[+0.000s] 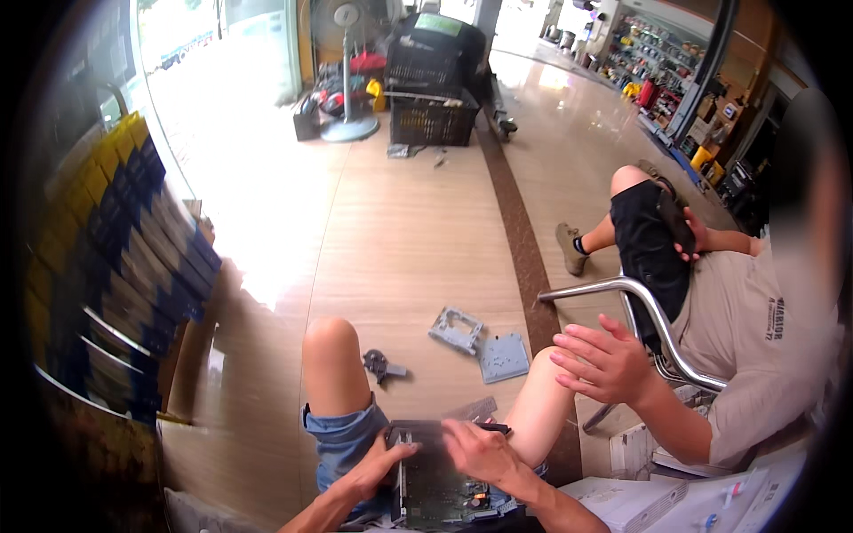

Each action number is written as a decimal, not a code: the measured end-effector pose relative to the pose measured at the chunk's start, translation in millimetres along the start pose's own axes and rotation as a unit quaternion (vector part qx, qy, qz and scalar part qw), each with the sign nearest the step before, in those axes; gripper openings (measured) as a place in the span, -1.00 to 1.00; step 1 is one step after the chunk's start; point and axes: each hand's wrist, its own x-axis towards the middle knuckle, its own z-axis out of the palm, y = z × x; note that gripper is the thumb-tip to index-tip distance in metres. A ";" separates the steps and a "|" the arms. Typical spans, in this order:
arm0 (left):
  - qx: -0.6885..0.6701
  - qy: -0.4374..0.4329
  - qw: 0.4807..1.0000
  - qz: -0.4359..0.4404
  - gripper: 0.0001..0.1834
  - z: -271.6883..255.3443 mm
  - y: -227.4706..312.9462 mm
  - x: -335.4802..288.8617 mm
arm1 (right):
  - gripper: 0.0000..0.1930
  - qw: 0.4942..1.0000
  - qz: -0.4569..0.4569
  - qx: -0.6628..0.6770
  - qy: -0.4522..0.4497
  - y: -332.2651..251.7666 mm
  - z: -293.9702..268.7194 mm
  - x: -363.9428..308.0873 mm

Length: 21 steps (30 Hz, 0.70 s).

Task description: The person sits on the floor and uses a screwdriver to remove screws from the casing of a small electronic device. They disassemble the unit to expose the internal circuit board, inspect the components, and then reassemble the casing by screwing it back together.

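An opened electronic device with a dark green circuit board and a dark frame rests on my lap. My left hand is closed on its left edge, the thumb lying over the metal strip there. Above the board's upper right part is my right hand, its fingers bent downward and smeared by motion. Whether those fingers hold anything is hidden. Small orange and pale components show on the board below the right hand.
On the floor ahead lie a grey metal frame, a flat grey plate and a dark bracket-like part. A seated co-worker's raised hand is close on my right, by a metal chair. Blue-and-yellow boxes stand left.
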 end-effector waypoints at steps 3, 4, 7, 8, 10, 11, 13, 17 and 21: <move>0.006 0.029 1.000 0.000 0.15 5.3 -1.8 4.2 | -0.73 0.999 0.043 0.004 0.026 -8.1 -11.9 0.3; 0.003 0.043 0.999 0.005 0.19 6.0 -2.9 6.8 | -0.73 0.999 0.039 0.003 0.033 -7.3 -12.6 0.7; -0.003 0.055 0.998 0.036 0.24 11.5 0.6 4.8 | -0.72 0.998 0.033 -0.010 0.058 -4.0 -11.6 -1.1; -0.001 0.053 0.998 0.036 0.24 11.5 1.4 5.0 | -0.72 0.997 0.023 -0.010 0.072 -2.4 -11.2 1.9; 0.029 0.074 0.993 0.091 0.29 10.9 8.4 6.8 | -0.72 0.996 0.014 -0.015 0.088 2.5 -8.9 4.5; 0.054 0.078 0.990 0.105 0.27 12.3 11.0 3.4 | -0.72 0.994 0.005 -0.016 0.107 4.2 -6.2 4.0; 0.094 0.089 0.983 0.129 0.25 9.8 9.8 -0.2 | -0.72 0.992 -0.004 -0.015 0.126 4.2 -3.0 3.1; 0.236 0.103 0.953 0.161 0.12 4.6 9.7 -18.5 | -0.70 0.987 0.004 0.048 0.153 11.8 -0.7 -2.8; 0.339 0.106 0.926 0.130 0.05 13.7 22.1 -40.9 | -0.69 0.979 0.058 0.146 0.130 19.8 4.1 -12.9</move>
